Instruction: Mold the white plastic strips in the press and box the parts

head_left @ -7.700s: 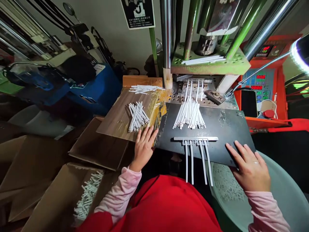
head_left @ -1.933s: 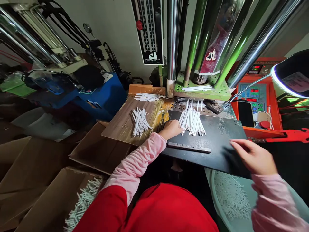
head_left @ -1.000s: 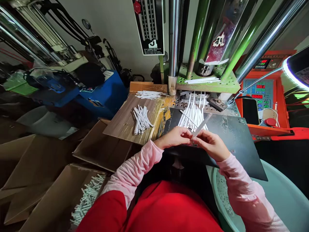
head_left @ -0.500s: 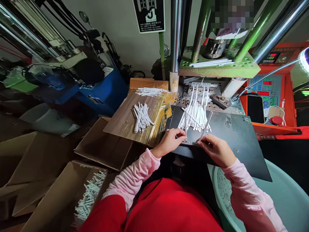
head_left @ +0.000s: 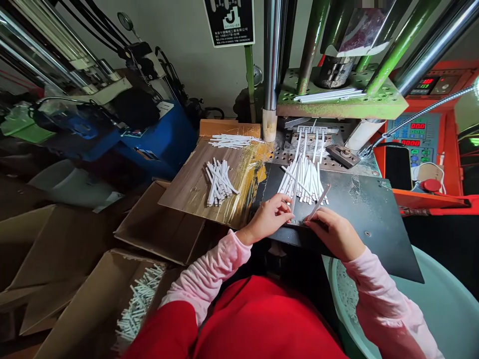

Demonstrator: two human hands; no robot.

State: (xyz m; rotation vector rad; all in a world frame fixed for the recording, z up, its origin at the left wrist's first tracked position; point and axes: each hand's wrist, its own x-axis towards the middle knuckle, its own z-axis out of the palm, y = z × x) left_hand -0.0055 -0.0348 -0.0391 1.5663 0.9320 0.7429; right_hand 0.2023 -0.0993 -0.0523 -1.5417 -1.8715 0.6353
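Observation:
My left hand [head_left: 268,219] is closed in a pinch at the front edge of the dark metal plate [head_left: 359,219]. A thin white strip [head_left: 295,189] rises nearly upright from its fingertips. Just to the right, my right hand [head_left: 337,232] pinches another narrow white strip [head_left: 322,198], which tilts up to the right. Past my fingertips, a fanned pile of white strips [head_left: 307,174] lies on the plate, several reaching back to a metal fixture [head_left: 318,130]. What the lower ends of the held strips touch is too small to make out.
On the wooden board [head_left: 183,187] to the left lie two bundles of white strips [head_left: 220,182]. A green press plate [head_left: 344,110] hangs above the fixture. At right stand an orange control box [head_left: 454,164] and a pale green tub [head_left: 441,304]. Cardboard boxes [head_left: 82,299] sit lower left.
My left hand has shifted slightly right with its strip, closer to my right hand. My right hand stays nearly in place, its strip tilting a little more.

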